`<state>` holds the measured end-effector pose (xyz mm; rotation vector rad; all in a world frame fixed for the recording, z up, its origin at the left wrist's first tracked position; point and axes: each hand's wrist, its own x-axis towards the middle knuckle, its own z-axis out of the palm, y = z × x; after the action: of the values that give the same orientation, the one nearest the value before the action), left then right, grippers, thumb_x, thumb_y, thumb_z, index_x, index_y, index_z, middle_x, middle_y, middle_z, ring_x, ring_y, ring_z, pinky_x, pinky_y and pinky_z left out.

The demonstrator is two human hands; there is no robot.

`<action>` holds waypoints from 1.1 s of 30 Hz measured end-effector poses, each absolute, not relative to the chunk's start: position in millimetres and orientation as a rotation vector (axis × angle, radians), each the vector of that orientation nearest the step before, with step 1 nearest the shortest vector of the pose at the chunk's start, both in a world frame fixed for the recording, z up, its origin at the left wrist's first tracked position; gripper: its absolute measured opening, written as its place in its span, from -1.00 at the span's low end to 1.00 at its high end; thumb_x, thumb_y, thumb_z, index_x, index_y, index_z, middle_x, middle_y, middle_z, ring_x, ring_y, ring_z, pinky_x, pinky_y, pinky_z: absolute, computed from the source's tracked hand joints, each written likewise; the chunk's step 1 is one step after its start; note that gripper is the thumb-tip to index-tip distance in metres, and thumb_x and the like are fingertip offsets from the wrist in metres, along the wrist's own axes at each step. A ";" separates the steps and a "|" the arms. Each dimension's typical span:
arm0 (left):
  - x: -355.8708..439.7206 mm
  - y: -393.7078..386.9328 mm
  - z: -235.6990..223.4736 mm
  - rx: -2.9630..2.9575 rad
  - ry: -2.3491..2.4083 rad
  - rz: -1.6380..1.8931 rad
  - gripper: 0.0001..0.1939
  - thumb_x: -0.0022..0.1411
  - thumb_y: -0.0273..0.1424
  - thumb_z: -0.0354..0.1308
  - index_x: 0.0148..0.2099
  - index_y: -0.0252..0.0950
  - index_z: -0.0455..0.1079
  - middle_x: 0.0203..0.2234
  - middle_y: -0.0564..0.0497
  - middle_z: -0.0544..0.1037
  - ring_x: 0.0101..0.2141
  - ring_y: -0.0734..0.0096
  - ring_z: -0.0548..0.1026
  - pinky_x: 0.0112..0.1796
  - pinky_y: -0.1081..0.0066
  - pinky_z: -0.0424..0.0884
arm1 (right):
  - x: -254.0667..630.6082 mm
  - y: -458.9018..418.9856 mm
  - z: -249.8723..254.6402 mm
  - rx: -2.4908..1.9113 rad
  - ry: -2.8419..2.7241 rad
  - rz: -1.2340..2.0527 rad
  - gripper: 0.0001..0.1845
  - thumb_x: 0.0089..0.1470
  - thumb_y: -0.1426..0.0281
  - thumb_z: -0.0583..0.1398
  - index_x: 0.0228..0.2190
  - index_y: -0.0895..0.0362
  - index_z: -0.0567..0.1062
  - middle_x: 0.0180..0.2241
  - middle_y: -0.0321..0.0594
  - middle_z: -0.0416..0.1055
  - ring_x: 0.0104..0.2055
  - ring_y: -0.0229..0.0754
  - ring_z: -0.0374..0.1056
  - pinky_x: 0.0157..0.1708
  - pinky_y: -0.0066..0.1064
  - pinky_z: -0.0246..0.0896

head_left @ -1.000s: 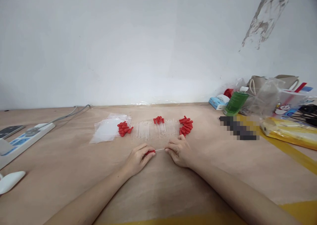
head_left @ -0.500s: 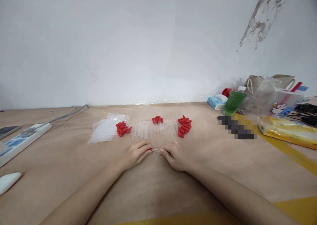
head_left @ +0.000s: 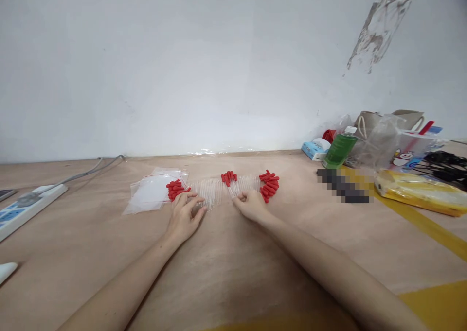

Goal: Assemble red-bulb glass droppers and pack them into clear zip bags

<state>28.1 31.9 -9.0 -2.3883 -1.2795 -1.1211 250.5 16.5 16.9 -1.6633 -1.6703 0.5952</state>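
Now that both hands have been moved farther from the near side, nothing is held between them any more. In the picture from half a second ago, a red bulb and a clear tube are held end to end by the two hands, above the near part of the smooth brown table top (head_left: 219,268).

By the right hand (head_left: 251,205), the near end of a thin, clear tube with a red top (head_left: 230,190) seems to be pinched, with thumb and finger tips brought together; part of it is hidden. It is placed in the middle of the row, beside a small bunch of red-topped clear tubes (head_left: 232,176), with the red ends pointing far. So one more joined piece seems to be added to that bunch.

The fingers of the left hand (head_left: 184,217) are spread and a little bent, near the left group of bare, thin, clear tubes (head_left: 211,191). Nothing is seen pinched there, and whether a tube is touched cannot be told. The heap of small red bulbs (head_left: 175,188) is partly covered by this hand. Farther left, flat, see-through plastic bags (head_left: 148,193) are stacked.

To the right, more bare clear tubes (head_left: 251,182) are lined up, and a curved pile of red bulbs (head_left: 270,186) is set past them.
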 end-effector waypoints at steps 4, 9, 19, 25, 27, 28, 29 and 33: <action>29.8 27.3 -6.5 -2.394 -1.249 -1.062 -0.81 0.09 -0.29 0.12 -0.25 -0.22 0.43 -0.21 -0.08 0.38 -0.13 0.18 0.31 -0.11 0.16 0.23 | 223.7 42.5 16.8 -1.834 -1.737 0.314 -0.75 -0.06 0.29 0.07 -0.64 0.09 0.44 -0.54 -0.28 0.44 -0.37 -0.17 0.35 -0.15 -0.24 0.01; 31.1 25.3 -6.1 -2.411 -1.269 -1.015 -0.84 0.09 -0.30 0.13 -0.27 -0.21 0.44 -0.21 -0.07 0.39 -0.11 0.16 0.30 -0.09 0.13 0.18 | 202.3 59.2 11.9 -1.937 -1.760 0.243 -0.71 -0.05 0.27 0.07 -0.66 0.09 0.45 -0.54 -0.20 0.44 -0.40 -0.11 0.35 -0.14 -0.15 -0.05; 32.6 25.3 -6.3 -2.482 -1.279 -0.971 -0.85 0.12 -0.31 0.08 -0.30 -0.21 0.44 -0.23 -0.06 0.40 -0.12 0.18 0.31 -0.12 0.15 0.18 | 278.2 38.5 17.5 -1.735 -1.651 -0.043 -0.77 -0.04 0.24 0.08 -0.51 0.10 0.45 -0.51 -0.25 0.42 -0.42 -0.21 0.29 -0.20 -0.27 0.00; 34.5 26.6 -8.0 -2.499 -1.279 -0.944 -0.84 0.15 -0.32 0.04 -0.31 -0.20 0.43 -0.24 -0.05 0.39 -0.13 0.19 0.31 -0.12 0.15 0.17 | 373.9 58.2 13.3 -1.840 -1.281 0.124 -0.64 -0.08 0.23 0.10 -0.27 0.16 0.47 -0.28 -0.11 0.42 -0.27 -0.15 0.32 -0.28 -0.40 0.12; 34.5 26.6 -8.3 -2.487 -1.279 -0.957 -0.85 0.15 -0.32 0.04 -0.30 -0.19 0.42 -0.24 -0.05 0.40 -0.13 0.19 0.31 -0.11 0.15 0.16 | 386.7 63.9 6.8 -1.877 -1.242 0.231 -0.55 -0.09 0.15 0.11 -0.24 0.20 0.47 -0.31 -0.08 0.44 -0.27 -0.11 0.34 -0.29 -0.38 0.14; 34.4 26.5 -8.2 -2.481 -1.283 -0.962 -0.86 0.14 -0.32 0.05 -0.29 -0.20 0.41 -0.24 -0.05 0.40 -0.12 0.19 0.31 -0.11 0.15 0.16 | 389.2 65.7 3.8 -1.886 -1.238 0.269 -0.53 -0.11 0.11 0.11 -0.27 0.21 0.49 -0.33 -0.07 0.46 -0.28 -0.09 0.35 -0.30 -0.37 0.15; 34.2 26.3 -8.0 -2.476 -1.290 -0.964 -0.86 0.13 -0.32 0.06 -0.29 -0.21 0.40 -0.24 -0.05 0.40 -0.12 0.19 0.31 -0.11 0.16 0.16 | 389.9 66.8 1.2 -1.888 -1.238 0.292 -0.52 -0.12 0.08 0.11 -0.32 0.21 0.51 -0.36 -0.07 0.47 -0.29 -0.08 0.36 -0.31 -0.37 0.15; 33.6 26.0 -6.9 -2.489 -1.327 -0.951 -0.86 0.12 -0.32 0.07 -0.27 -0.24 0.35 -0.25 -0.05 0.41 -0.13 0.20 0.31 -0.11 0.19 0.17 | 385.8 68.2 -3.3 -1.875 -1.218 0.358 -0.60 -0.17 0.08 0.14 -0.49 0.15 0.54 -0.46 -0.13 0.49 -0.33 -0.09 0.37 -0.35 -0.38 0.16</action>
<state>33.6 26.0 -6.9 -2.4887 -1.3275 -0.9511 385.8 68.2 -3.3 -1.8749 -1.2180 0.3577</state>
